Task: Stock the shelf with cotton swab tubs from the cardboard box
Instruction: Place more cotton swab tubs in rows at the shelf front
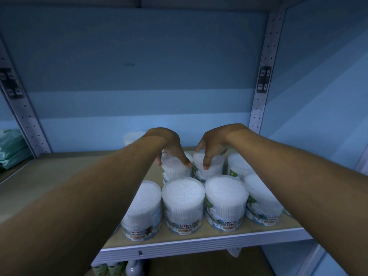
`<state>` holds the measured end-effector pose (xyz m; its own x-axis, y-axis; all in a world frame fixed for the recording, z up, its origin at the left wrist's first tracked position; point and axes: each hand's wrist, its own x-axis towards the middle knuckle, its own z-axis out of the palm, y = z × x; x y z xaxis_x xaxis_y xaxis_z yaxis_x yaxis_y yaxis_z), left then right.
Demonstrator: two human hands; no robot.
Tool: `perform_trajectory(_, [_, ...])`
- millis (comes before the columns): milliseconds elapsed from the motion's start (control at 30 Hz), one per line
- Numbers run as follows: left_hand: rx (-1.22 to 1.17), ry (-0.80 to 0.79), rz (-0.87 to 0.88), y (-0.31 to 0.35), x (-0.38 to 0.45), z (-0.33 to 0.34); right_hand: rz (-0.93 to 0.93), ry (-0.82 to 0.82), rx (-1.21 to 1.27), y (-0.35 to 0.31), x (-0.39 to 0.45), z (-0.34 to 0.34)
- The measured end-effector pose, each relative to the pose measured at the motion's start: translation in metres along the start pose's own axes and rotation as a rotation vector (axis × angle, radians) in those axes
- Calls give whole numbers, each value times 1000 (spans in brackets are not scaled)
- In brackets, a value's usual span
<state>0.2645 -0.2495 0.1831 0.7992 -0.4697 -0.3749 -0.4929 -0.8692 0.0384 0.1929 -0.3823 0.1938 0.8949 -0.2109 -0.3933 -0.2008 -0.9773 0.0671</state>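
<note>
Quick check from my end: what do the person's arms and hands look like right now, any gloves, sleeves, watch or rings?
Both forearms are bare for all the length in view: no sleeves show. The left hand and right hand wear no gloves. No watch, band or bracelet shows at either wrist, and no rings on the fingers in view. The light is dim and bluish, so fine marks cannot be told.

Behind your reach stood a pale blue back wall [139, 56], grey perforated metal uprights [264, 62] at either side, dim bluish light, green packets [12, 148] on the neighbouring bay to your left.
</note>
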Motion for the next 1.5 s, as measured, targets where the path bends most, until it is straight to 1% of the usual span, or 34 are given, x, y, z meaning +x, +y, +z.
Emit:
perform_trajectory(300, [-18, 9, 14, -1, -13, 4, 10, -35, 57, -1, -15, 5])
perform_trajectory(500, [19, 13, 4, 0, -20, 6, 8, -22, 52, -4, -23, 8])
perform_trajectory(700, [-1, 17, 9, 0, -23, 8, 5, -31, 37, -4, -26, 9])
perform_trajectory(1133, [-35, 3, 21, 1, -29, 9, 0, -19, 109, -3, -28, 11])
perform_trajectory(1500, [-27, 15, 15, 0, -32, 11, 7, -19, 117, -2, -26, 12])
